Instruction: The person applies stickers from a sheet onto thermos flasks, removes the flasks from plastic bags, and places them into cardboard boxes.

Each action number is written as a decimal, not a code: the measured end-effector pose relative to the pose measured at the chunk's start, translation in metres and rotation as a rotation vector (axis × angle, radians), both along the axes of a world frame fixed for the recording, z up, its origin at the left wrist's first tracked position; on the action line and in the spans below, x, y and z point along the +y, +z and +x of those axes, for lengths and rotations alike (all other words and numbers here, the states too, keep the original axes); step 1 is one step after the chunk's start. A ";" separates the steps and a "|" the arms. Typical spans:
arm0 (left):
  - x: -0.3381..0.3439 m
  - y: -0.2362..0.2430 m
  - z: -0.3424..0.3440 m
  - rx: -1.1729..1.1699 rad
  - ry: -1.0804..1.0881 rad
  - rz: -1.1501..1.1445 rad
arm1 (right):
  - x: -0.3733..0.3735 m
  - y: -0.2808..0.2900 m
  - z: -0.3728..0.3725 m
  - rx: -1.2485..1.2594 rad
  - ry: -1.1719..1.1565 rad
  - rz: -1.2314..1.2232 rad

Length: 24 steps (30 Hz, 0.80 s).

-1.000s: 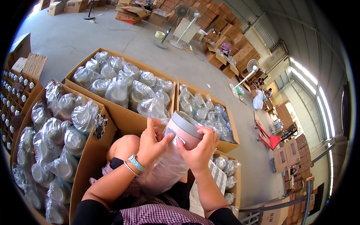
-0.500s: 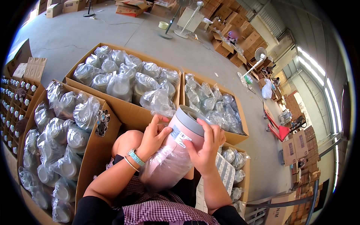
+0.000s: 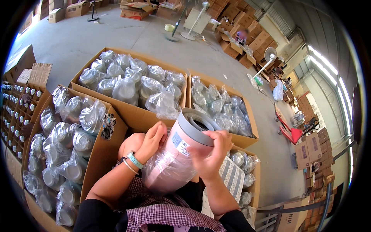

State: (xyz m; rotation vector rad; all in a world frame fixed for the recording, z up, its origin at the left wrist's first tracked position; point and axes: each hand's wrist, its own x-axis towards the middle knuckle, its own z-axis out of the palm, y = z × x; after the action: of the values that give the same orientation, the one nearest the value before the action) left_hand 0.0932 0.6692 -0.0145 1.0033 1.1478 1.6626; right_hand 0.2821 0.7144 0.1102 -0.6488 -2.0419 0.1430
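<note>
A pink cylindrical container point(image 3: 178, 154) with a thick grey rim and a white-and-blue sticker leans in front of my lap, its open top tilted up and away. A clear plastic bag point(image 3: 160, 162) wraps its lower part. My left hand point(image 3: 154, 138), a teal watch on its wrist, has its fingers pressed together at the bag's upper left side; its fingertips are partly hidden. On the other side, my right hand point(image 3: 212, 156) curls its fingers over the grey rim, and its thumb is blurred near the sticker.
Cardboard boxes of bagged items stand at the left point(image 3: 94, 154), ahead point(image 3: 135, 110) and ahead right point(image 3: 247, 141). A divided crate point(image 3: 17, 116) is at the far left. A patterned sheet point(image 3: 228, 178) lies by my right arm. Farther off are fans, a red pallet jack point(image 3: 291, 133) and a person point(image 3: 242, 36).
My left hand has come off the sticker and drawn slightly left, its fingers together. My right thumb has moved and blurs. The container has turned slightly, showing more of its inside.
</note>
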 end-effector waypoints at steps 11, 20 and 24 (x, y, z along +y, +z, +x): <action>-0.057 0.143 -0.048 0.993 -0.247 0.469 | 0.007 -0.011 0.059 0.165 0.482 -0.262; -0.130 0.215 0.028 -0.054 -0.620 0.420 | -0.073 0.022 0.082 0.145 0.416 -0.312; -0.178 0.175 0.024 0.103 -0.406 0.350 | -0.074 0.042 0.006 0.373 1.112 -0.409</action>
State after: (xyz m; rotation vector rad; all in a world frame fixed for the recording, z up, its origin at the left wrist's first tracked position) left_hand 0.1175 0.4911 0.1607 1.4499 0.6641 1.5172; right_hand 0.2884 0.6401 0.1521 0.3413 -1.7870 1.2418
